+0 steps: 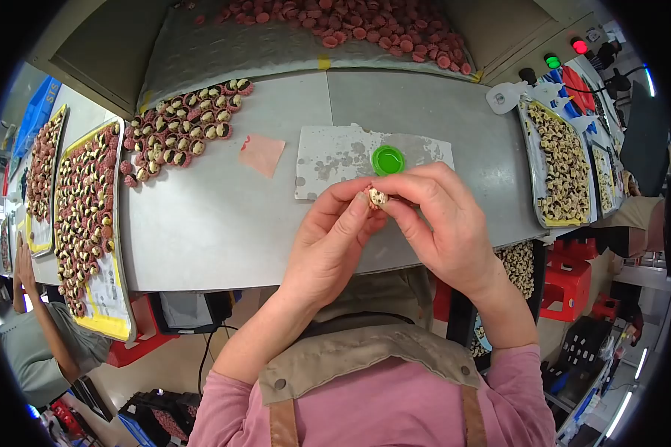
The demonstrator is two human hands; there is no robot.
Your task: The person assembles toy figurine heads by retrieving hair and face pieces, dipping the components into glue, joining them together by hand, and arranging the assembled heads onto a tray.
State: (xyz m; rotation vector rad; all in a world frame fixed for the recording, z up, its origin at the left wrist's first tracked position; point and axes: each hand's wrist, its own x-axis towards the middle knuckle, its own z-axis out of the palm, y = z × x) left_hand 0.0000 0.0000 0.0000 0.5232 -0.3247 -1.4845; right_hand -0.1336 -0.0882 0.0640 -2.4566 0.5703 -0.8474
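In front of my chest, my left hand (322,253) pinches a small cream-and-dark piece (378,197) between thumb and fingers. My right hand (454,227) grips the same piece from the other side, thumb and forefinger closed on it. A bit of red shows at its edge, perhaps a ruffled cup, mostly covered by my fingers. Just beyond my fingertips a round green dish (388,160) stands on a stained white board (331,153). Left of the board lies a pale pink sheet (262,154).
Many red ruffled cups (358,22) lie on the covered surface at the back. Filled cups (179,127) cluster on the table's left, beside a yellow-lined tray (89,216) of more. A tray of loose pieces (562,164) stands right. A co-worker's arm (41,313) shows far left.
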